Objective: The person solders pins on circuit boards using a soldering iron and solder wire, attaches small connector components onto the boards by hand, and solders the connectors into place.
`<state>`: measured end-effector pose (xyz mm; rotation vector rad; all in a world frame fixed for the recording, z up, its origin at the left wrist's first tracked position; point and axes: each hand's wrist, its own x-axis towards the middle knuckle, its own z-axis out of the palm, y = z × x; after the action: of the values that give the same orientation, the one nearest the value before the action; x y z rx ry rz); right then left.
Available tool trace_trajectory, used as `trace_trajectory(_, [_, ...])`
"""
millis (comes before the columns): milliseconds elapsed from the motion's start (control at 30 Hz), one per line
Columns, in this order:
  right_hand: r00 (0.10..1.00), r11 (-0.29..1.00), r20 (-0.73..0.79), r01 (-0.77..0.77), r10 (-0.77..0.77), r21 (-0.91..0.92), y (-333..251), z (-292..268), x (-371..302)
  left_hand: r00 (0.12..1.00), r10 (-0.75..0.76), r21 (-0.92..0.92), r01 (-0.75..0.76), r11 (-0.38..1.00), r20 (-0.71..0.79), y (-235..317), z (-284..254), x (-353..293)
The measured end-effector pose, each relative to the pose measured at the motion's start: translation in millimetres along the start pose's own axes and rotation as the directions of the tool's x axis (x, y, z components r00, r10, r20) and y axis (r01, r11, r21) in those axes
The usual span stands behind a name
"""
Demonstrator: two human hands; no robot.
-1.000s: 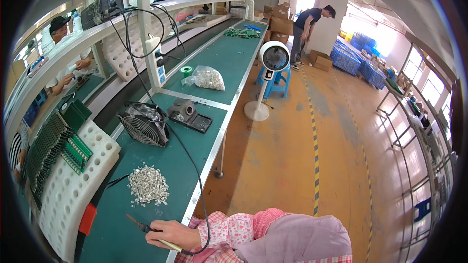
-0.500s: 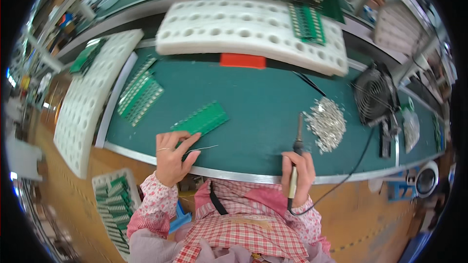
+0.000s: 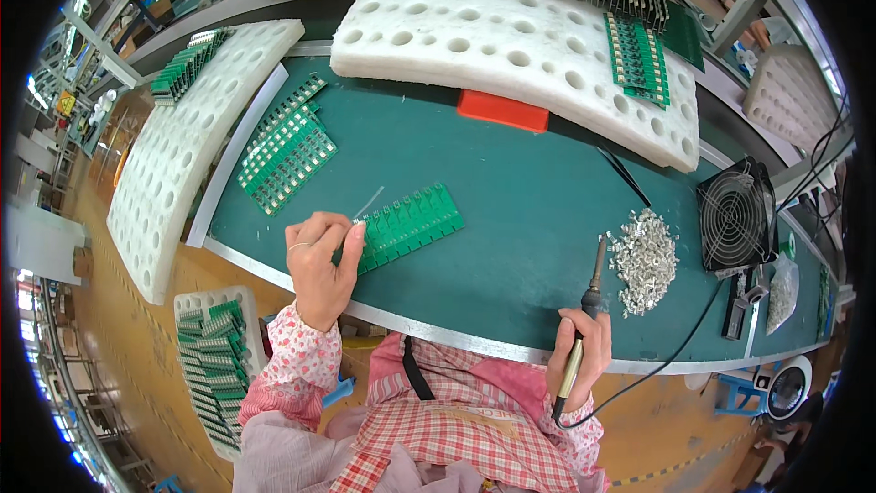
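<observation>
- In the head view, the left hand (image 3: 321, 265) pinches a thin pale strand (image 3: 371, 200) at thumb and forefinger; the strand's lower end disappears behind the fingertips, and its other end slants up over the mat.
- The green circuit board (image 3: 412, 226) lies flat on the table (image 3: 474, 297), just right of the left hand. Its near left end is covered by the thumb, and I cannot tell whether the fingertips press on it.
- The right hand (image 3: 584, 349) is closed around the soldering iron (image 3: 592, 299), whose handle is partly hidden by the fingers. The iron points upward, tip just beside the pile of small silvery parts (image 3: 644, 262); whether it touches them is unclear.
- The two hands are well apart, with the board between them but much nearer the left.
- Single pieces in the pile are too small to make out.
- At the upper edge, the boards stacked on the long white foam block (image 3: 429, 39) are cut off, as is a co-worker, of whom hands and pale clothing show.
- At lower left, the left sleeve (image 3: 301, 356) lies close to another rack of boards (image 3: 219, 361), which sits below table level.
</observation>
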<state>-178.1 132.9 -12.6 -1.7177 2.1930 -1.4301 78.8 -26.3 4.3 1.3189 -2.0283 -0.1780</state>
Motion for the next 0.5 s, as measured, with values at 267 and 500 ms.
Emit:
trace_trajectory(267, [1.0,1.0,0.019,0.013,-0.013,0.016,-2,0,2,0.983,-0.105,0.195,0.075,0.978,0.148,-4,-12,-2])
trace_trajectory(500, [1.0,0.999,-0.003,-0.004,0.004,0.032,-4,1,-1,0.969,-0.098,0.23,0.045,0.972,0.225,-6,-12,2])
